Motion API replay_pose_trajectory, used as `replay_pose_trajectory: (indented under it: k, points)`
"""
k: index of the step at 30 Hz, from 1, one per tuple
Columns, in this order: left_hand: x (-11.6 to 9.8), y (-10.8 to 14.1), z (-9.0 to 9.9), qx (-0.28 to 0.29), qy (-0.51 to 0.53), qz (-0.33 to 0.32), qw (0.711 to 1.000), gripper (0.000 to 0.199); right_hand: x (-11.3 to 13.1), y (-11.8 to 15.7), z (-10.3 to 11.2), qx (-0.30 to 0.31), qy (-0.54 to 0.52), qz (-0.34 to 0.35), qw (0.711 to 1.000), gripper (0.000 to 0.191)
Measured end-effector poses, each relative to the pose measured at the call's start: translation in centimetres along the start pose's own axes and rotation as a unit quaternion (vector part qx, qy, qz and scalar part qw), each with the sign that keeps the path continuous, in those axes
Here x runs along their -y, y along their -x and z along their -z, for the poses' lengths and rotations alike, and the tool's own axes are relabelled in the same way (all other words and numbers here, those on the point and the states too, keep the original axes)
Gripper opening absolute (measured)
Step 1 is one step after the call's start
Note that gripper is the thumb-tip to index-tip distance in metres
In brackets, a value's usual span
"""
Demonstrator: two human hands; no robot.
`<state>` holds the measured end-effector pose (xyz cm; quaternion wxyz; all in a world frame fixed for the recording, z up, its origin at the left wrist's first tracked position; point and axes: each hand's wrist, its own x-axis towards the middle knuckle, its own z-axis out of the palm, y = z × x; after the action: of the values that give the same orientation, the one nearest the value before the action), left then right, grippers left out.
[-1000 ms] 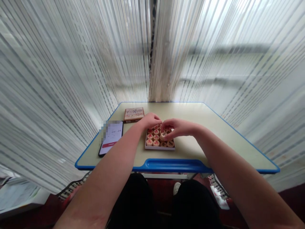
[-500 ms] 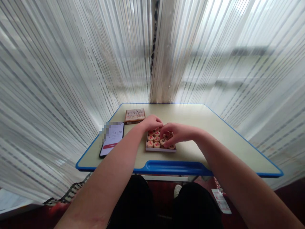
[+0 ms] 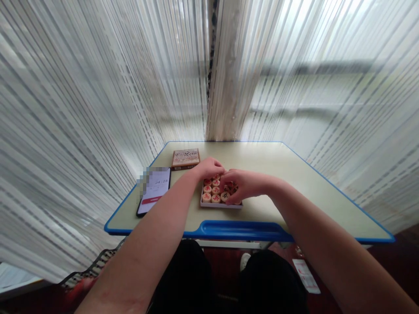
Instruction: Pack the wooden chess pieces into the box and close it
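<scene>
A shallow white-edged box [image 3: 221, 206] sits on the table, filled with rows of round wooden Chinese chess pieces [image 3: 216, 190]. Red characters mark those on the left; a black-marked piece [image 3: 225, 196] lies in the front row. My left hand [image 3: 211, 166] is at the far edge of the box, fingers curled together, their tips partly hidden behind my right hand. Over the right half of the box arches my right hand [image 3: 240, 183], thumb and fingers apart and pointing down among the pieces. It covers several of them, and no piece shows lifted in it.
The printed box lid [image 3: 185, 158] lies at the back left. A phone [image 3: 154, 189] showing a timer rests at the left edge. The table [image 3: 310, 200] has a blue rim and a blue front tray [image 3: 240, 227]. Striped curtains [image 3: 131, 87] hang behind and beside it.
My right hand has shifted slightly, its thumb moving right, so the black-marked front piece shows more fully. My left hand stays almost where it was.
</scene>
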<state>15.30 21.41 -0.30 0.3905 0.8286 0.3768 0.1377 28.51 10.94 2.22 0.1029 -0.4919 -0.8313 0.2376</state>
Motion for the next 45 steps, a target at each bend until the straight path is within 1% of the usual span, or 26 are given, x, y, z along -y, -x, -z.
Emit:
replay_pose_trajectory:
  k: [8,15,25,30,36,41,43,45]
  points:
    - [0.09,-0.12,-0.05,-0.002,-0.014,-0.002,1.0,0.026,0.14,0.01,-0.01,0.007,0.017,0.011,1.0,0.03]
    - [0.01,-0.16,-0.18,-0.02,-0.021,-0.001,1.0,0.024,-0.15,-0.01,-0.1,0.017,0.006,0.024,1.0,0.029]
    - [0.14,-0.17,-0.14,-0.013,-0.021,0.001,1.0,0.024,0.14,0.16,0.02,0.018,0.0,0.012,1.0,0.027]
    - [0.12,-0.21,-0.14,-0.016,-0.026,0.011,0.999,0.024,-0.15,0.15,0.25,0.022,-0.004,-0.003,1.0,0.024]
    - [0.09,-0.07,-0.09,-0.012,-0.021,0.001,1.0,0.022,-0.53,-0.23,0.02,0.026,-0.002,-0.003,1.0,0.019]
    - [-0.02,0.18,-0.01,-0.011,-0.01,0.002,1.0,0.021,0.0,-0.16,0.22,0.032,-0.002,-0.011,0.999,0.022]
    - [-0.05,0.14,0.0,-0.006,-0.025,0.003,1.0,0.022,-0.02,-0.19,0.44,0.018,0.009,-0.031,0.999,0.026]
    - [-0.07,0.04,0.03,-0.022,-0.073,0.004,0.997,0.024,-0.51,-0.36,0.69,-0.04,0.056,-0.089,0.994,0.031]
